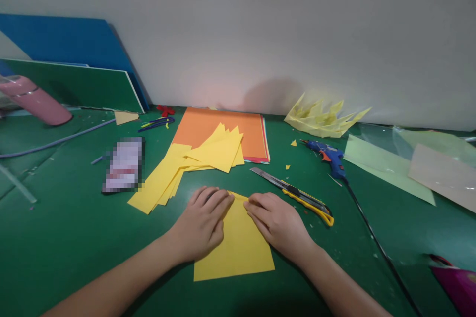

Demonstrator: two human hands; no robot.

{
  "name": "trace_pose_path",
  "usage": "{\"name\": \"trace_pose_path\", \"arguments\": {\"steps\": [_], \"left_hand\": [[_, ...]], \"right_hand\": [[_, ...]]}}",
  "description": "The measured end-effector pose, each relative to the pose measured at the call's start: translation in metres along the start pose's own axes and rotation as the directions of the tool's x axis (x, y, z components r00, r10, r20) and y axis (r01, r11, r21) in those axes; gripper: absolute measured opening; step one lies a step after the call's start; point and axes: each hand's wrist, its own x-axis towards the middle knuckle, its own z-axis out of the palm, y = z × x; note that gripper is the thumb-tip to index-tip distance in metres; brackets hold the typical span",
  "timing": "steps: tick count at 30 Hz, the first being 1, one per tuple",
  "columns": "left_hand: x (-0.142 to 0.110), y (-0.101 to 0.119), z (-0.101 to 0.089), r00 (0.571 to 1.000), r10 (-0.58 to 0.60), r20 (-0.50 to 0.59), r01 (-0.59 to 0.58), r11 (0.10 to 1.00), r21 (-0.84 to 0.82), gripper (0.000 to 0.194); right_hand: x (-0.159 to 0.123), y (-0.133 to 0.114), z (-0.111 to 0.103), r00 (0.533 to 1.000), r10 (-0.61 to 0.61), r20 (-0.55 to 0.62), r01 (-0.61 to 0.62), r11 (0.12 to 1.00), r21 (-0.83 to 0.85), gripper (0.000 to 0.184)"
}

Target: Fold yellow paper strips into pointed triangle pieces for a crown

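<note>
A yellow sheet of paper (238, 255) lies flat in front of me, with a narrow fold along its far edge. My left hand (203, 223) covers the sheet's upper left side, its closed fingertips pressing on that fold. On the far right corner, my right hand (278, 225) has its fingers together and grips the folded edge. The fingers hide both far corners. Just right of my right hand rests a yellow utility knife (293, 193) with its blade out. Beyond the hands is a loose pile of cut yellow paper pieces (219, 151).
Orange paper (201, 121) tops a coloured stack at the back. A blue glue gun (329, 156) trails its black cord down the right side. A pale yellow spiky paper shape (325, 119) stands by the wall. Leftward are a phone (124, 163) and a pink bottle (39, 101).
</note>
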Motion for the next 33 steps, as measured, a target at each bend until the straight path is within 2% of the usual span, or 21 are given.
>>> {"name": "trace_pose_path", "arguments": {"steps": [19, 33], "left_hand": [[-0.0008, -0.0011, 0.003, 0.999, -0.011, 0.042, 0.008, 0.998, 0.06, 0.049], [0.0014, 0.0016, 0.0011, 0.998, -0.043, 0.041, 0.042, 0.999, 0.028, 0.05]], "right_hand": [[-0.0009, -0.0001, 0.0025, 0.999, -0.001, -0.036, 0.0, 0.999, -0.032, 0.036], [-0.0007, 0.0002, 0.0013, 0.999, -0.016, -0.035, 0.014, 0.998, -0.067, 0.038]]}}
